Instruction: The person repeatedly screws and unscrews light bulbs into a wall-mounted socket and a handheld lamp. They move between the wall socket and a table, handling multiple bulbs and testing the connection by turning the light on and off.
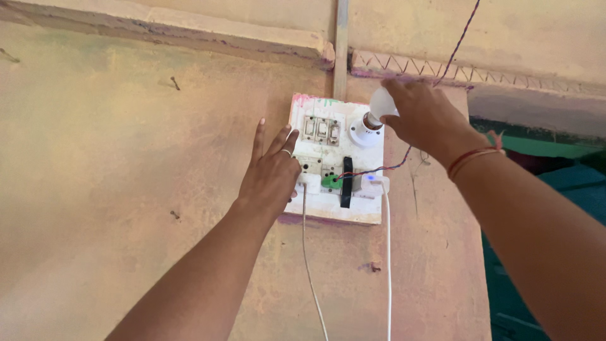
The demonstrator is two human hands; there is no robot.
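With the white bulb [382, 102] clasped in the right hand [424, 120] at the switchboard's [334, 211] two-o'clock socket [367, 131] and the left hand [271, 173] spread flat at nine o'clock, live contacts could be touched.

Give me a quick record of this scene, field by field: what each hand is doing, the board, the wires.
Left hand: flat on left edge of the white wall-mounted switch board
Right hand: gripping the white light bulb
Bulb: seated in white round holder at board's top right
Switches: row of three, upper board
Cables: two white ones hanging below
Wall: worn pinkish plaster
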